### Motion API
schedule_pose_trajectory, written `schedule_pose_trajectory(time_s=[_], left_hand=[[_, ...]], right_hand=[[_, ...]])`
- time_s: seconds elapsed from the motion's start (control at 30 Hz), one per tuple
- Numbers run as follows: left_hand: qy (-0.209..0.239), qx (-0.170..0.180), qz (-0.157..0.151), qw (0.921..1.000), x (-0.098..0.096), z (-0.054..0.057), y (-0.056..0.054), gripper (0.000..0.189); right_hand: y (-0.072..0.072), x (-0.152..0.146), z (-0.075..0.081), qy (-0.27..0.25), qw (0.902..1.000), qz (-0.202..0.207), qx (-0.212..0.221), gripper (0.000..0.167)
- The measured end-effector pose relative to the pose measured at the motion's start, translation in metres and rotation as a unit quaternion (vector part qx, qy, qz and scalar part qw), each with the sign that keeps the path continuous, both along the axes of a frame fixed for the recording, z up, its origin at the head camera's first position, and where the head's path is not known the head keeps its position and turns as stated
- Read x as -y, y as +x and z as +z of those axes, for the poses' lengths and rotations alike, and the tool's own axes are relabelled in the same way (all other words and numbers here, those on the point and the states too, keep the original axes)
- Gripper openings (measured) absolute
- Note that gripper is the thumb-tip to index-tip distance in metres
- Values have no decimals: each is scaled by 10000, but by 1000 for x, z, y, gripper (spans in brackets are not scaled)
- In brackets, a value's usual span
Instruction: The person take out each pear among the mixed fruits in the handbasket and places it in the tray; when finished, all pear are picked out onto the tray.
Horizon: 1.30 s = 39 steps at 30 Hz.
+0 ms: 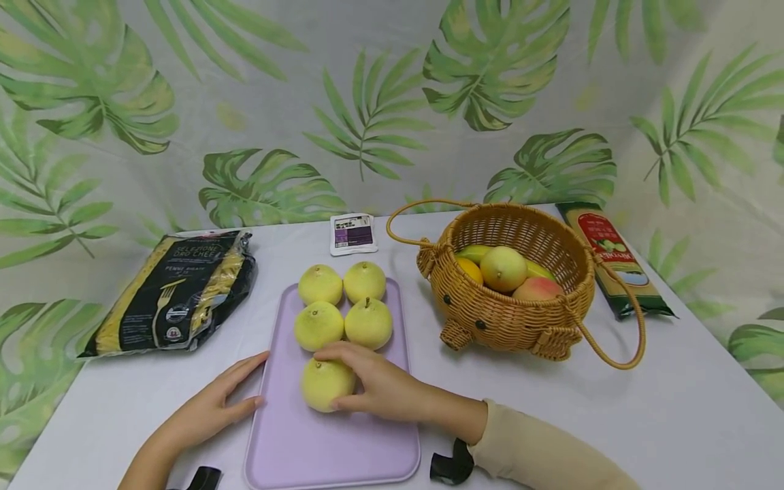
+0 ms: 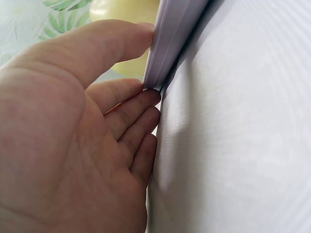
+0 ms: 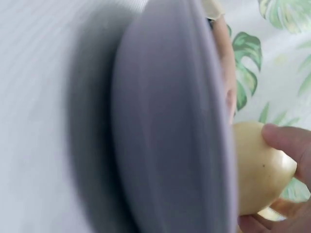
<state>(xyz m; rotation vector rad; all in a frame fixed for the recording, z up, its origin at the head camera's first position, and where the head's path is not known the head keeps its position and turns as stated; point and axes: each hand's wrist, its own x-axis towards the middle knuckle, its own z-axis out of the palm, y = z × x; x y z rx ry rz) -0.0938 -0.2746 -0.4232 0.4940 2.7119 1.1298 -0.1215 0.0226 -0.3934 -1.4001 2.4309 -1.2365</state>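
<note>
On a lilac tray [image 1: 331,449] sit several round, pale yellow pears, two [image 1: 320,284] [image 1: 364,282] at the far end and two [image 1: 318,325] [image 1: 368,323] just nearer. My right hand [image 1: 382,388] grips the nearest pear [image 1: 324,384] from its right side, thumb on the near side and fingers over the top. In the right wrist view that pear [image 3: 260,167] shows past the tray's rim [image 3: 214,97]. My left hand [image 1: 211,405] touches the tray's left edge; the left wrist view shows the thumb and fingertips against the rim [image 2: 165,48], fingers only slightly bent.
A pig-faced wicker basket [image 1: 490,327] with fruit stands right of the tray. Behind it lies a green-and-red packet [image 1: 612,258]. A black bag of penne [image 1: 174,292] lies at left, a small white-and-purple sachet [image 1: 353,234] at the back. A leaf-patterned cloth [image 1: 367,102] hangs behind.
</note>
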Motion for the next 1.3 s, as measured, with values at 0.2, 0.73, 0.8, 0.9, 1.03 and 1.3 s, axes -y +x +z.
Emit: schedule_pose_trajectory(time_s=[0.2, 0.73, 0.8, 0.9, 1.03, 1.3], left_hand=[[67, 65, -12, 10000, 0, -1, 0, 64], [18, 1, -9, 10000, 0, 0, 0, 64], [9, 7, 1, 10000, 0, 0, 0, 64], [24, 28, -3, 10000, 0, 0, 0, 64], [99, 76, -16, 9999, 0, 0, 0, 64], [129, 165, -10, 9998, 1, -1, 0, 64]], right_hand=[[3, 11, -4, -122, 9990, -403, -151, 63], [12, -23, 38, -232, 9989, -398, -103, 64], [13, -39, 48, -439, 9974, -456, -334, 62], [13, -65, 62, -776, 9919, -607, -802, 58], [10, -103, 81, -1108, 9785, -878, -1500, 55], [-5, -168, 123, -1161, 9447, -1692, -2558, 65]])
